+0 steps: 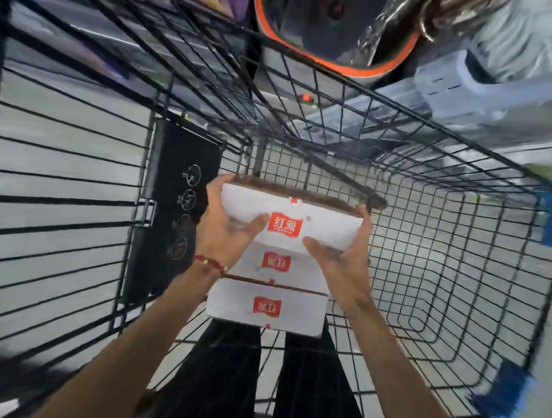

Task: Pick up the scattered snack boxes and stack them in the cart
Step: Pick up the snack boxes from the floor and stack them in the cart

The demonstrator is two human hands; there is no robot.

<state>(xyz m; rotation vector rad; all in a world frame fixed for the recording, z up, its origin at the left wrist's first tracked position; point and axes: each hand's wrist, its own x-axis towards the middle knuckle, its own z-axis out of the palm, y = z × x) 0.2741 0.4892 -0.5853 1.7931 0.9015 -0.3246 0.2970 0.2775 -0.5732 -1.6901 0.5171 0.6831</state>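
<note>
Both forearms reach down into the wire cart (455, 234), and each hand grips an end of the top snack box (287, 218): the left hand (225, 229) wraps the left edge with its thumb across the white face, the right hand (342, 258) cups the right edge, fingertips over the far corner. Holding it at both ends probably keeps it level and square for stacking. It hangs over two more boxes (265, 305) already lying one above the other inside the cart. A black panel (178, 202) stands just left, against the cart's side.
</note>
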